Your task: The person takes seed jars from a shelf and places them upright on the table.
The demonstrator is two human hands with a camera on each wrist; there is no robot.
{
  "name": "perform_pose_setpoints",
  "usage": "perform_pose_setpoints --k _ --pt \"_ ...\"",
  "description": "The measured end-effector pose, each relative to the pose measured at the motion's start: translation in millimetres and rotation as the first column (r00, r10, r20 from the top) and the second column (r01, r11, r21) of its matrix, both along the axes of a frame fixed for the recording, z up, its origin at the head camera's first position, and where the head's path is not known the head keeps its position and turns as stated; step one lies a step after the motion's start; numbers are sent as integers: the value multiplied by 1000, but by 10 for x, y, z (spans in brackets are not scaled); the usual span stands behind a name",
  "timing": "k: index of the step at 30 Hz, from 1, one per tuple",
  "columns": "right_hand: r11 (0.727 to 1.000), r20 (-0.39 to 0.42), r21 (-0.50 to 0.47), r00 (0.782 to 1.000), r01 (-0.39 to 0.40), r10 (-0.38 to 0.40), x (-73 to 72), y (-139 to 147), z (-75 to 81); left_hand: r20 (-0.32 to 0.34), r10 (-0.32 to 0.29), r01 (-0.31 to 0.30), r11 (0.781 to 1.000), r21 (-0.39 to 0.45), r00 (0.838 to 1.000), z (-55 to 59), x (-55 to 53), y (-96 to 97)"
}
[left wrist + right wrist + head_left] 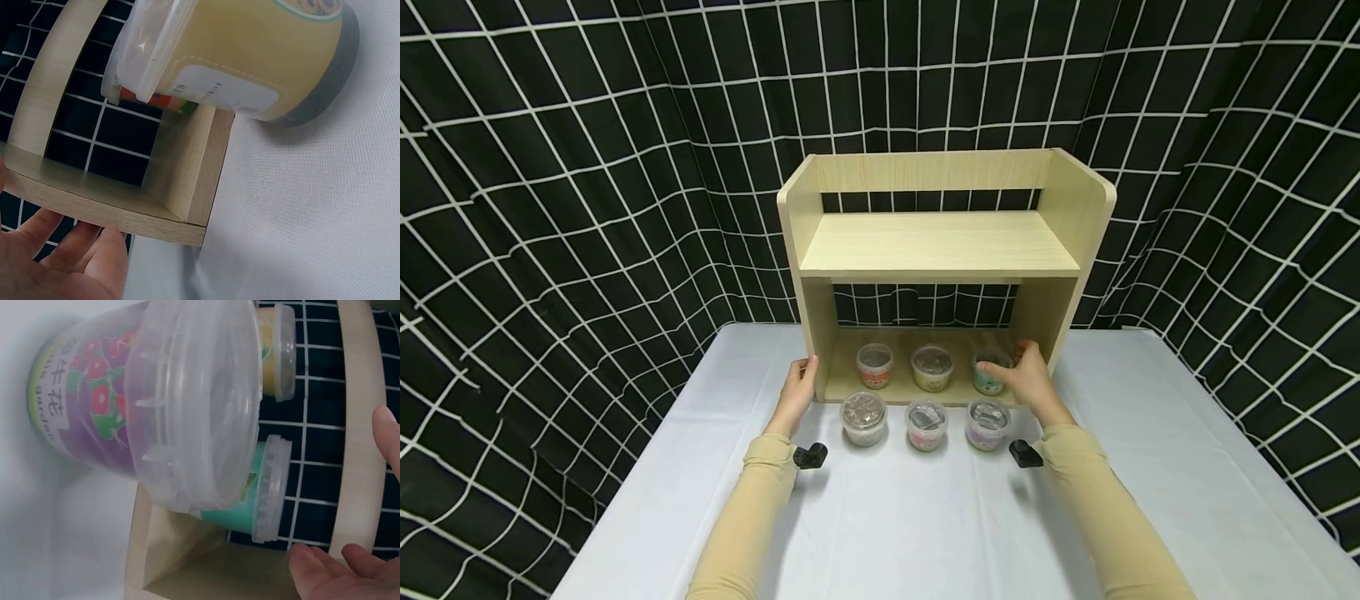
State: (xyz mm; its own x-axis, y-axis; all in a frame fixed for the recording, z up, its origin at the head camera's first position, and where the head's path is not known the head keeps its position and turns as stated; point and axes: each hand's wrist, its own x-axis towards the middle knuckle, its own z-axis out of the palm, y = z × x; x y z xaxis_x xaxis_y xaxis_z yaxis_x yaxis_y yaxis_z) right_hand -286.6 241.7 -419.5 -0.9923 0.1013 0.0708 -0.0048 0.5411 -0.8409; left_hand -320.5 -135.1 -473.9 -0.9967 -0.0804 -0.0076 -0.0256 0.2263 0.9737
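Note:
My left hand (pixel 796 392) holds the left side panel of a small wooden shelf (pixel 940 242), low near its front edge. In the left wrist view its fingers (pixel 103 259) lie along the panel's outer face. My right hand (pixel 1032 385) is inside the lower compartment at the right, beside a teal tub (pixel 988 382) with a clear lid. In the right wrist view the thumb (pixel 387 434) and fingers are spread apart near that tub's lid, not closed round it. A red tub (pixel 875 373) and a yellow tub (pixel 932 377) stand left of it on the bottom board.
On the white tabletop (pixel 917 517), before the shelf, stand a pale-looking tub (pixel 863 423), a pink tub (pixel 926 432) and a purple tub (pixel 987 432), all lidded. Black cloth (pixel 925 92) with a white grid surrounds the table.

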Motion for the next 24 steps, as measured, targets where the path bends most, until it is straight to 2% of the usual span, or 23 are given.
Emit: perform_pose_setpoints --k 9,18,24 --pt "1000 66 13 998 4 -5 -101 -6 -58 -7 6 -6 1000 -13 1000 -3 8 9" --pt "998 92 55 996 3 -8 -151 34 -56 -8 9 -9 1000 -12 1000 6 15 22" --pt "996 167 83 986 -22 8 -161 39 -45 -14 17 -17 1000 -20 1000 -13 1 20"
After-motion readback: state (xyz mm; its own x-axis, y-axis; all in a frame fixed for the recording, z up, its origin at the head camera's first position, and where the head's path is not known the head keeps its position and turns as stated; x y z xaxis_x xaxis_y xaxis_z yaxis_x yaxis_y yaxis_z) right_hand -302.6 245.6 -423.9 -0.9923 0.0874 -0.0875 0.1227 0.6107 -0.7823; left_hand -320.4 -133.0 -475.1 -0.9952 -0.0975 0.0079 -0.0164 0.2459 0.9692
